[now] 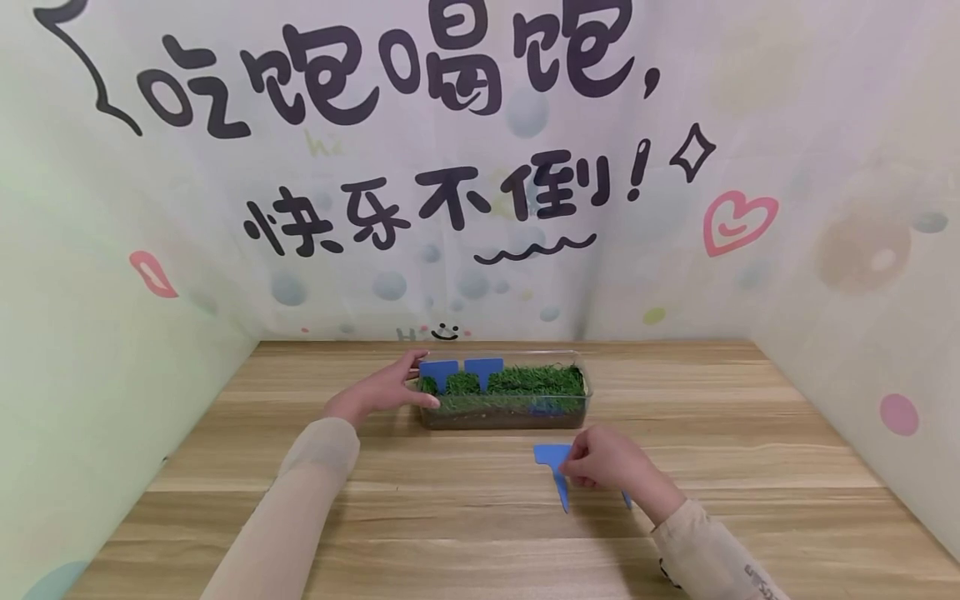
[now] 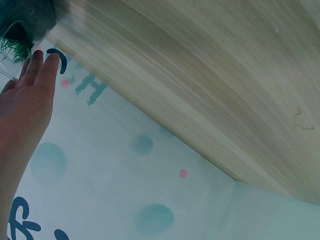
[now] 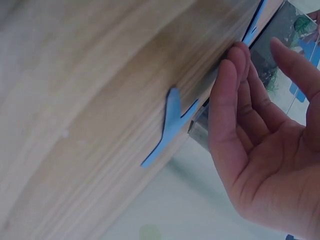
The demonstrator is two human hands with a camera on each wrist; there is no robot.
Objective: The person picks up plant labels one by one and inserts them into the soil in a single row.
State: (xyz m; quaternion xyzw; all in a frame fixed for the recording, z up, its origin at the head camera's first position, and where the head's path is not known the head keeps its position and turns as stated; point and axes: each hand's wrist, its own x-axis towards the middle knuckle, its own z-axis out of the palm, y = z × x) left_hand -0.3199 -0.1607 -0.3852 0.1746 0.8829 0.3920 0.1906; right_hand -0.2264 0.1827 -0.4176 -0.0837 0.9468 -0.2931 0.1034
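Observation:
A clear rectangular box [image 1: 495,419] holds dark soil and green artificial grass [image 1: 536,383]. Two blue T-shaped plant labels stand upright in its left part, one label [image 1: 438,373] at the end and another label [image 1: 483,367] beside it. My left hand [image 1: 382,390] grips the box's left end, thumb along the front and fingers at the back. My right hand [image 1: 606,458] is low over the table in front of the box, fingertips right at a blue plant label [image 1: 553,454] lying flat. In the right wrist view its thumb stands apart from the bent fingers. A second loose label [image 3: 172,117] lies partly hidden under that hand in the head view.
The wood-grain table [image 1: 420,517] ends at a printed cloth backdrop [image 1: 645,275] close behind the box. Similar light walls rise at the left and right sides.

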